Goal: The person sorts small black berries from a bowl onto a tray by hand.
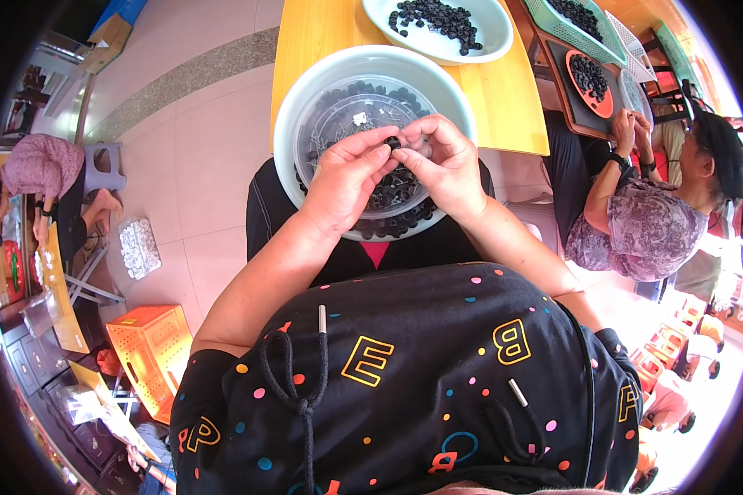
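Between the fingertips of both hands is a small black round part [393, 143], partly covered by the fingers. My left hand [351, 175] pinches it from the left, and my right hand [447, 165] pinches it from the right. Both hands hover over a large pale green basin [287, 124] on my lap, against the table edge. Inside the basin sits a clear round tray [322, 103] holding thin silvery pins and a small white piece. Many black parts [396, 223] lie under and around the tray.
On the yellow table [504, 107] stands another pale basin [371, 12] with black parts. To the right, a seated person [644, 206] works beside an orange plate [609, 107] and a green basket [553, 25]. At left are a bending person [45, 169], an orange crate [149, 346] and a stool [106, 165].
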### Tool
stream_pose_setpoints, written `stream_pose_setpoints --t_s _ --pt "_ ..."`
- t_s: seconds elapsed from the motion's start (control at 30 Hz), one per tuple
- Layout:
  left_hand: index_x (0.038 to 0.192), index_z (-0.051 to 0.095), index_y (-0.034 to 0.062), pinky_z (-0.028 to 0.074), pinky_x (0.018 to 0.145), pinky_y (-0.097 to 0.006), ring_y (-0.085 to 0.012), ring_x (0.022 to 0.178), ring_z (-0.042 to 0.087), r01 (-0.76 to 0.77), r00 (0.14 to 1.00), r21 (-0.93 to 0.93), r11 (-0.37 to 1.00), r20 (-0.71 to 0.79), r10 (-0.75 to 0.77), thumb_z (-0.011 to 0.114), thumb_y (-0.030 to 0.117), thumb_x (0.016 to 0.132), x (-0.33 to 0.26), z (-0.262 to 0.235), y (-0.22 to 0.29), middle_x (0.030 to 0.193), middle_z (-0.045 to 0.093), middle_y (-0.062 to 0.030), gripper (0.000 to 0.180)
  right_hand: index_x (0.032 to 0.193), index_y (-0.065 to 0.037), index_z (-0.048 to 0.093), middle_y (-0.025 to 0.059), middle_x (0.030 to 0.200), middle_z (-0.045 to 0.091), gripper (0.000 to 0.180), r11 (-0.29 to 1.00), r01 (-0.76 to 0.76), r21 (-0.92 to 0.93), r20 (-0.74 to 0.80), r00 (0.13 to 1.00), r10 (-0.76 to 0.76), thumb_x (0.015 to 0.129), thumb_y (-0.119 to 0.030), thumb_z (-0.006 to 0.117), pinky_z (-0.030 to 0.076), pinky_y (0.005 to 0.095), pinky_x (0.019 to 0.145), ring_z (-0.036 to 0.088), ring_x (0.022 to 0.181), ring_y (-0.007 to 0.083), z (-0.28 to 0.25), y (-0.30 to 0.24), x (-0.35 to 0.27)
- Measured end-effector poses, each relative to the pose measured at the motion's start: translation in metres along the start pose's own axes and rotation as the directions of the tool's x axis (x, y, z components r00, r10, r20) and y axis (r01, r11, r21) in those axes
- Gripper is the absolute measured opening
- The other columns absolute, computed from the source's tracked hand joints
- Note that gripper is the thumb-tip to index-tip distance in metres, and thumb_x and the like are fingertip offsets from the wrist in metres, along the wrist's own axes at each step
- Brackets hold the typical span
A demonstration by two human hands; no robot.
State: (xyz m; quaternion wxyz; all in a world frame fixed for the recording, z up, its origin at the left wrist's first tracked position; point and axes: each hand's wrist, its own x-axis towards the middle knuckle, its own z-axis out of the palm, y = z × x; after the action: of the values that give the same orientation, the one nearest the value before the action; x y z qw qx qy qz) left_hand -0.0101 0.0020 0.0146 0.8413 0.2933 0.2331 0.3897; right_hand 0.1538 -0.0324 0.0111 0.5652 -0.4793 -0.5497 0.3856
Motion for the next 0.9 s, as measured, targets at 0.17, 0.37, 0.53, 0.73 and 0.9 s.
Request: stream_pose_setpoints --t_s 0.17,0.37,0.53,0.73,0.9 --pt "0.119 0.056 -0.0009 0.044 0.096 -0.031 -0.0184 0.107 0.056 -0.024 0.999 0.049 0.998 0.03 0.023 0.051 0.003 0.092 -0.001 0.0 0.0 0.114 0.059 -0.0129 0.027 0.099 -0.003 0.06 0.0027 0.094 0.055 0.024 0.989 -0.035 0.146 0.001 0.999 0.036 0.078 0.006 0.066 0.047 0.0198 0.066 0.055 0.084 0.0083 0.006 -0.012 0.002" --pt "0.12 0.055 -0.0008 0.044 0.097 -0.032 -0.0192 0.109 0.057 -0.055 0.998 0.112 0.992 0.046 0.05 0.049 0.0 0.092 0.001 -0.001 -0.001 0.115 0.059 -0.0134 0.029 0.102 -0.001 0.057 0.0022 0.098 0.056 0.024 0.949 -0.161 0.272 0.029 0.987 0.159 0.08 0.005 0.066 0.048 0.0193 0.069 0.054 0.086 0.0062 0.005 -0.006 0.001" --pt "0.121 0.054 -0.0009 0.044 0.098 -0.033 -0.0191 0.109 0.056 -0.059 0.997 0.119 0.991 0.053 0.053 0.049 -0.001 0.091 0.001 -0.001 -0.001 0.115 0.059 -0.0132 0.03 0.103 -0.003 0.057 0.0004 0.091 0.057 0.026 0.899 -0.263 0.351 0.068 0.964 0.255 0.08 0.003 0.067 0.047 0.0207 0.071 0.054 0.08 0.0053 0.005 -0.006 0.001" --pt "0.121 0.054 -0.0004 0.044 0.097 -0.033 -0.019 0.11 0.056 -0.066 0.995 0.118 0.991 0.082 0.056 0.049 0.0 0.092 0.001 -0.001 -0.003 0.116 0.059 -0.0126 0.03 0.104 -0.003 0.059 -0.0006 0.089 0.058 0.022 0.858 -0.331 0.392 0.142 0.944 0.299 0.083 -0.004 0.066 0.046 0.0206 0.067 0.056 0.078 0.0062 0.002 -0.004 0.002" --pt "0.12 0.054 -0.0002 0.046 0.096 -0.033 -0.0189 0.109 0.057 -0.094 0.993 0.188 0.978 0.087 0.079 0.049 0.0 0.092 0.002 -0.002 -0.004 0.117 0.059 -0.0125 0.029 0.105 -0.002 0.06 0.0004 0.089 0.059 0.022 0.864 -0.328 0.382 0.149 0.945 0.293 0.084 -0.005 0.066 0.047 0.0213 0.067 0.057 0.079 0.0068 0.002 -0.005 0.001"
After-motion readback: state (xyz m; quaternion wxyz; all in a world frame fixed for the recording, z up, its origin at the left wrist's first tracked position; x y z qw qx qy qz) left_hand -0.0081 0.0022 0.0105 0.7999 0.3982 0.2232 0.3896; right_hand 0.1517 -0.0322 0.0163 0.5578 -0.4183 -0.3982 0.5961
